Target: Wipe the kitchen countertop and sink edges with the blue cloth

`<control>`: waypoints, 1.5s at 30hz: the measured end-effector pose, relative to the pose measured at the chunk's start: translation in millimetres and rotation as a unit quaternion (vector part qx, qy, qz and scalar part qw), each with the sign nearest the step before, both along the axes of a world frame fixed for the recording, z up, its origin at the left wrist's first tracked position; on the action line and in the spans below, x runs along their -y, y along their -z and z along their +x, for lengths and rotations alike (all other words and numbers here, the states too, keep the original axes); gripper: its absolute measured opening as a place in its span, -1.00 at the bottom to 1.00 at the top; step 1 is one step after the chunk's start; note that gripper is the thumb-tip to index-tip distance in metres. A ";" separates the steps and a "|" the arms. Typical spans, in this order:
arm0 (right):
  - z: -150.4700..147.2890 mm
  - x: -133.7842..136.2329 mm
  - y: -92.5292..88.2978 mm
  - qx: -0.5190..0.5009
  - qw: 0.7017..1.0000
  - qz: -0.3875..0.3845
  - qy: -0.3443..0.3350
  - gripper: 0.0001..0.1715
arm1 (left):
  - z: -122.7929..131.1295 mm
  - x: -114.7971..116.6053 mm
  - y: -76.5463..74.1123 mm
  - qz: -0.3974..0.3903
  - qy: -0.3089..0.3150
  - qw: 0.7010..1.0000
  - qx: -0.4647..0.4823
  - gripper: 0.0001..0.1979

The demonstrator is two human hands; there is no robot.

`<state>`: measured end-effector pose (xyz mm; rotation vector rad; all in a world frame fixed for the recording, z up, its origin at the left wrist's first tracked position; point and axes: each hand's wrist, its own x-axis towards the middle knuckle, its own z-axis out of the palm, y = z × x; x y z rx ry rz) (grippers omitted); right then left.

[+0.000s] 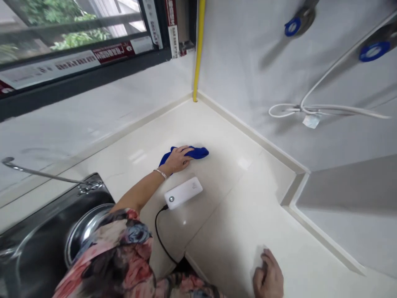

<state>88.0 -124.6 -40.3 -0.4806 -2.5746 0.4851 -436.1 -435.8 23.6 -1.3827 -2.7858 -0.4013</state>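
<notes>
My left hand (177, 160) reaches out across the cream countertop (235, 198) and presses down on a blue cloth (199, 152), which sticks out from under the fingers towards the right. A thin bracelet sits on that wrist. Just in front of the hand lies a white power bank (183, 193), with a black cable (159, 231) running from it back to my body. At the near right edge of the countertop my right hand (268, 278) rests flat. A pale patch shows under its fingertips, and I cannot tell what it is.
A steel sink (43, 236) with a thin tap spout (37, 173) is at the left. A window runs along the back, and a yellow pipe (198, 49) stands in the corner. On the right wall hang a looped white cable (310, 109) and blue-capped fittings (293, 25).
</notes>
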 end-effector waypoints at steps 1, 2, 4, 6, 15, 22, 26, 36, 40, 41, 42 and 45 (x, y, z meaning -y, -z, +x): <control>0.7 0.3 -1.5 0.002 1.000 -0.002 -0.002 -0.68 | -10.1 -7.4 1.3 0.005 -0.002 1.000 -0.006 -0.65; 1.2 0.6 -2.9 0.002 1.000 -0.006 -0.002 -0.69 | -19.9 -14.4 2.4 0.011 -0.011 1.000 -0.011 -0.65; 1.6 1.6 -5.3 0.000 1.000 -0.020 -0.003 -0.69 | -36.8 -26.9 3.7 0.026 -0.061 0.998 -0.022 -0.65; 1.1 3.3 -7.3 -0.008 0.999 -0.032 -0.002 -0.69 | -48.4 -36.5 3.8 0.047 -0.130 0.990 -0.032 -0.64; -5.1 9.4 -18.7 -0.003 0.998 -0.062 0.016 -0.67 | -33.8 17.2 0.0 0.087 -0.338 0.936 -0.044 -0.60; -10.0 8.4 -16.2 -0.026 0.998 -0.057 0.001 -0.62 | 42.6 128.7 -14.1 0.038 -0.499 0.864 -0.054 -0.60; -15.2 9.5 -14.7 -0.046 0.997 -0.054 -0.005 -0.59 | 74.2 147.8 -31.2 0.028 -0.516 0.856 0.003 -0.58; -24.7 5.7 -3.2 -0.091 0.994 -0.060 -0.003 -0.48 | 42.2 59.1 -153.0 0.220 -0.511 0.822 0.119 -0.49; -27.4 6.6 -0.3 -0.083 0.992 -0.097 0.005 -0.45 | 73.3 -25.3 -182.4 0.336 -0.350 0.852 0.197 -0.43; -28.3 6.9 -0.5 -0.086 0.991 -0.102 0.005 -0.45 | 87.1 -48.1 -184.2 0.350 -0.316 0.862 0.187 -0.47; -29.3 7.0 -0.9 -0.090 0.990 -0.107 0.004 -0.45 | 102.5 -70.6 -183.8 0.362 -0.272 0.875 0.171 -0.54; -31.2 5.9 -3.1 -0.102 0.986 -0.129 -0.007 -0.47 | 152.9 -130.9 -170.5 0.328 -0.105 0.918 0.198 -0.70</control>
